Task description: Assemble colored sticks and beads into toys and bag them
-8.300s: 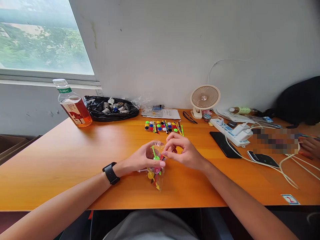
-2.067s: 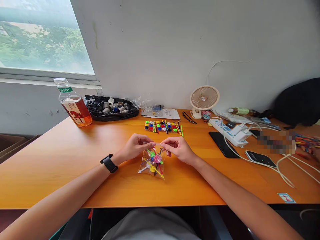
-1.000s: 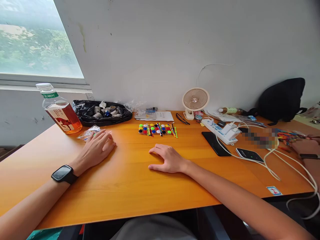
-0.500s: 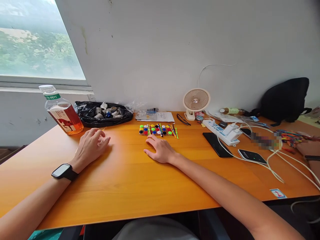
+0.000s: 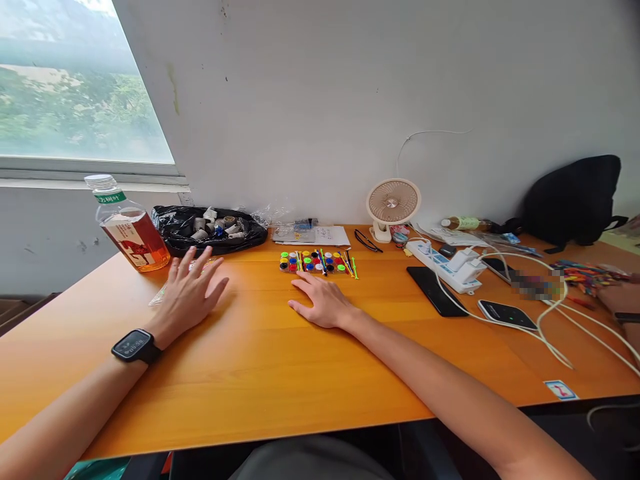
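My left hand (image 5: 186, 298), with a black watch (image 5: 134, 346) on its wrist, is open with its fingers spread over the left part of the table. A crumpled piece of clear plastic (image 5: 159, 295) lies partly hidden under it. Further right, my right hand (image 5: 321, 301) lies open and empty on the wood, thumb apart from the fingers. Just beyond its fingertips are small clear cases of coloured round pieces (image 5: 313, 262). Thin coloured sticks (image 5: 354, 265) lie among and beside them.
On the left stand a bottle of amber drink (image 5: 135, 240) and a black bag (image 5: 163, 220) of grey rolls. A small fan (image 5: 394, 202) is at the back. Rightward lie a power strip (image 5: 445, 267) with cables, phones and a black backpack (image 5: 570, 200). Another person's hand (image 5: 617, 300) shows far right.
My left hand has opened from a curled shape, letting go of the clear plastic, which now lies under it. My right hand has stayed in place. The view has shifted slightly.
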### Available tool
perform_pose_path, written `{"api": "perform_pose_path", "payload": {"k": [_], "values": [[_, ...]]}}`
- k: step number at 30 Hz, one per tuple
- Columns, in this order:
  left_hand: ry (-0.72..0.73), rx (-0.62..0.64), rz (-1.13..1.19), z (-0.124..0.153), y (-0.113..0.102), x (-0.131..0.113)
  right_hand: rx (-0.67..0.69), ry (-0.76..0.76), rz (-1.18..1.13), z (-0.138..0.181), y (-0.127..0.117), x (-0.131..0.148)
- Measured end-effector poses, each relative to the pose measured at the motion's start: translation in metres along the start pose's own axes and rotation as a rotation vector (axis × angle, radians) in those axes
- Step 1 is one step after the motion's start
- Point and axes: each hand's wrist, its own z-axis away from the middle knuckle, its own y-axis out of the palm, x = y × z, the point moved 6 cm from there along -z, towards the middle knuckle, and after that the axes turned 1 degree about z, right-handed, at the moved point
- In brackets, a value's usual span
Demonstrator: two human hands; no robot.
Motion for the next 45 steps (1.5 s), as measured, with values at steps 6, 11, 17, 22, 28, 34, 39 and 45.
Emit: {"api": "perform_pose_path", "payload": {"k": [6,11,17,22,28,34,39,45], "values": [[0.270,0.166,0.295,-0.011,0.021,-0.074,-0.063,0.000,0.036,0.002,-0.003,0.005],[0.272,0.161,0.345,-0.038,0.040,-0.113,-0.109,0.052,0.072,0.004,-0.006,0.006],[0.298,0.146,0.382,-0.046,0.042,-0.124,-0.090,0.060,0.054,0.003,-0.004,0.003],[0.321,0.171,0.393,-0.045,0.043,-0.122,-0.067,0.052,0.046,0.000,-0.003,0.002],[0.302,0.204,0.394,-0.047,0.046,-0.122,-0.045,0.054,0.051,-0.002,-0.001,-0.001],[0.249,0.228,0.425,-0.048,0.055,-0.111,-0.046,0.065,0.040,-0.003,0.001,-0.002],[0.244,0.283,0.467,-0.061,0.068,-0.101,-0.043,0.063,0.041,-0.002,0.001,-0.003],[0.345,0.228,0.529,-0.072,0.065,-0.104,-0.055,0.031,0.039,-0.001,-0.002,0.001]]}}
